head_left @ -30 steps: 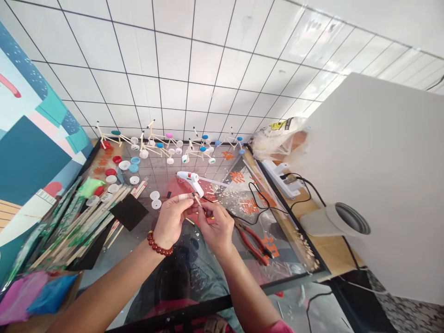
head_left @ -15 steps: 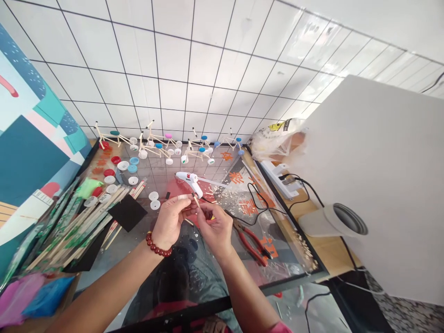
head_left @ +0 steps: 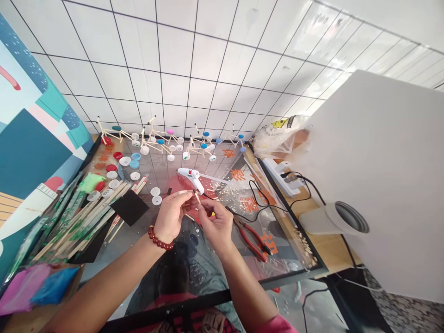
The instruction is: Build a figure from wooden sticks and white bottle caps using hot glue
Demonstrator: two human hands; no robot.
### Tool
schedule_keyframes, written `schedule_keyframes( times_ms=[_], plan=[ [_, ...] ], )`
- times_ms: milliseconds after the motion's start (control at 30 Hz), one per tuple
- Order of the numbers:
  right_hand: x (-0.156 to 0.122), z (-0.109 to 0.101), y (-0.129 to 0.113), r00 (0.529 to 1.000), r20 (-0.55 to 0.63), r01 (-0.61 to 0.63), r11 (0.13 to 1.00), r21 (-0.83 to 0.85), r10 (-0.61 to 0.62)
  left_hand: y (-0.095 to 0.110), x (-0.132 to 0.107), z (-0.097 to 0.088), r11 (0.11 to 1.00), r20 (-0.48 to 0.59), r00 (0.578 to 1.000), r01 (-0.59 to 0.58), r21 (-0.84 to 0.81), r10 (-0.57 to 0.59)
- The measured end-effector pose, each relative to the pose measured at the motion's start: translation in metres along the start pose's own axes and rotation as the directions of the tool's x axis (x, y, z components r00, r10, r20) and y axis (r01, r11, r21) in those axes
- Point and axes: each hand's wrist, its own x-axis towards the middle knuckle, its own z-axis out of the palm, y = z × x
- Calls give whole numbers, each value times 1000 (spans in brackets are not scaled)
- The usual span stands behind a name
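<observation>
My left hand (head_left: 172,215), with a red bead bracelet on the wrist, and my right hand (head_left: 217,224) meet over the glass table (head_left: 194,273). Both pinch a short wooden stick piece (head_left: 197,196) between their fingertips. A white glue gun (head_left: 191,176) lies just beyond the hands, its black cord trailing right. Two white bottle caps (head_left: 156,195) sit left of the hands.
Red-handled pliers (head_left: 255,238) lie right of my right hand. A heap of chopsticks (head_left: 83,217) and a black square (head_left: 129,207) lie left. Several stick-and-cap models (head_left: 163,143) line the tiled wall. A white power strip (head_left: 282,178) and plastic bag (head_left: 277,136) sit right.
The hands stay together on the stick piece, with only small finger shifts. The view has tilted slightly.
</observation>
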Motion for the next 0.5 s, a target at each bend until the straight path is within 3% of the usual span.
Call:
schedule_keyframes(
  times_ms=[133,333,500],
  plan=[
    [1,1,0,997,-16,-73,996,54,74,4,3,0,999,-57,998,-30,-14,29],
    [0,1,1,998,-55,12,999,-36,-14,11,7,-1,993,-172,979,-118,-12,114],
    [0,1,3,997,-59,48,991,-125,-56,12,7,-3,996,-102,993,-69,-47,64]
  ],
)
